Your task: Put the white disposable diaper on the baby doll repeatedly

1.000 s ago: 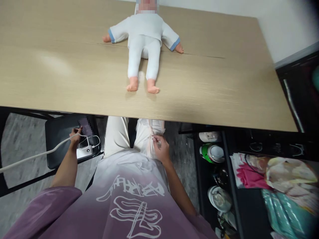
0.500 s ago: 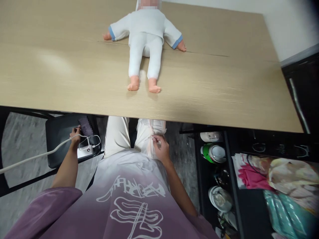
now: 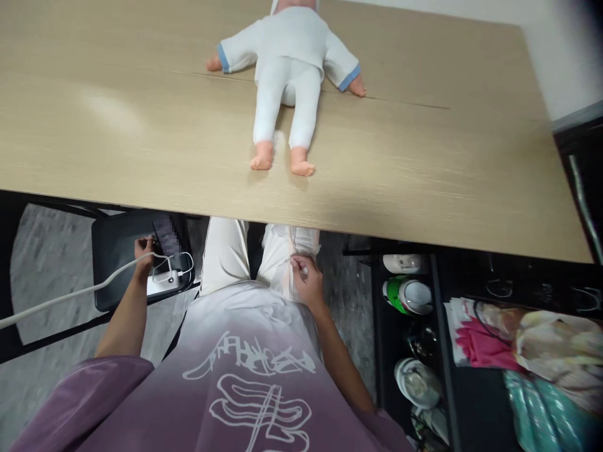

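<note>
My left hand (image 3: 144, 252) is over a black chair seat (image 3: 112, 254) at the left, its fingers curled beside a dark phone-like slab (image 3: 167, 235) with a blurred screen. I cannot make out whether the fingertips touch it. My right hand (image 3: 308, 282) rests on my thigh, thumb and fingertips drawn together against the pale trousers (image 3: 273, 267); whether fabric is between them is unclear. On the table (image 3: 424, 182) lies a baby doll (image 3: 292, 75) in white clothes with blue cuffs, arms spread, feet toward me. Its head is cut off by the top edge.
A white power strip (image 3: 162, 282) with a plugged-in white cable (image 3: 85, 292) lies on the chair. Right of my legs, a black shelf (image 3: 443, 351) holds a green-and-white container (image 3: 407, 295), pink gloves (image 3: 485, 345) and teal plastic packaging (image 3: 537, 408).
The view has shifted slightly, so the doll and table sit further right. My left fingers look more curled beside the dark slab. My right hand stays on my thigh.
</note>
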Available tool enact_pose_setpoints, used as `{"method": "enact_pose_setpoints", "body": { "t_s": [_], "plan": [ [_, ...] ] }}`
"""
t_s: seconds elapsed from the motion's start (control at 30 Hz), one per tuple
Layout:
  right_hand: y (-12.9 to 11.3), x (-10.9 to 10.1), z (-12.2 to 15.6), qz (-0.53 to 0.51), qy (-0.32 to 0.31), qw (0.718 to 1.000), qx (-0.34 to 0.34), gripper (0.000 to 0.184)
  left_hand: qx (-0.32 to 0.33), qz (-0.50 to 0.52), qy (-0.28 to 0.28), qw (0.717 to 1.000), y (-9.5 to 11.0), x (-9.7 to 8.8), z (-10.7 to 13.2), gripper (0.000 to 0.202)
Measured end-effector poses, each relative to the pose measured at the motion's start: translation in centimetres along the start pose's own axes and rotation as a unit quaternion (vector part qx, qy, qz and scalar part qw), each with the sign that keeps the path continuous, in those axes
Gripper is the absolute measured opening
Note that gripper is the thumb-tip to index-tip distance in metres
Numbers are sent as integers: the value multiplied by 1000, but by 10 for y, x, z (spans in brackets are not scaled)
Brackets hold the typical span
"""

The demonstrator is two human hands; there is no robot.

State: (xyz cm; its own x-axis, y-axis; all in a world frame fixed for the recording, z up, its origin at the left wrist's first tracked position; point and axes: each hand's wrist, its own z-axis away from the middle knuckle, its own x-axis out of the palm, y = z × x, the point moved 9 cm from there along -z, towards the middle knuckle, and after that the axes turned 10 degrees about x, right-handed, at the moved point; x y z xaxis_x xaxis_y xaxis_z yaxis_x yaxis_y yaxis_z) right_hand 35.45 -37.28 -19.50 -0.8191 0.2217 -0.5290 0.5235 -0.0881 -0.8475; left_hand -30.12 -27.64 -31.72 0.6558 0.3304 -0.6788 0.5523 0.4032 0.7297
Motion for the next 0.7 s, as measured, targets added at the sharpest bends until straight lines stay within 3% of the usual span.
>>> {"method": "enact_pose_setpoints", "body": {
  "t_s": [0.13,0.33,0.5,0.7],
  "plan": [
    [3,0,1,3,-1,1000,2,26,-29,56,60,996,-12,-13,10,43],
    [4,0,1,0,2,1000,2,26,-26,101,76,992,-15,-18,34,24],
    [6,3,1,1,0,1000,6,26,-16,90,71,993,-2,-15,40,22],
    [6,4,4,5,1,1000,7,26,6,48,72,996,24,-12,34,47]
  ]
}}
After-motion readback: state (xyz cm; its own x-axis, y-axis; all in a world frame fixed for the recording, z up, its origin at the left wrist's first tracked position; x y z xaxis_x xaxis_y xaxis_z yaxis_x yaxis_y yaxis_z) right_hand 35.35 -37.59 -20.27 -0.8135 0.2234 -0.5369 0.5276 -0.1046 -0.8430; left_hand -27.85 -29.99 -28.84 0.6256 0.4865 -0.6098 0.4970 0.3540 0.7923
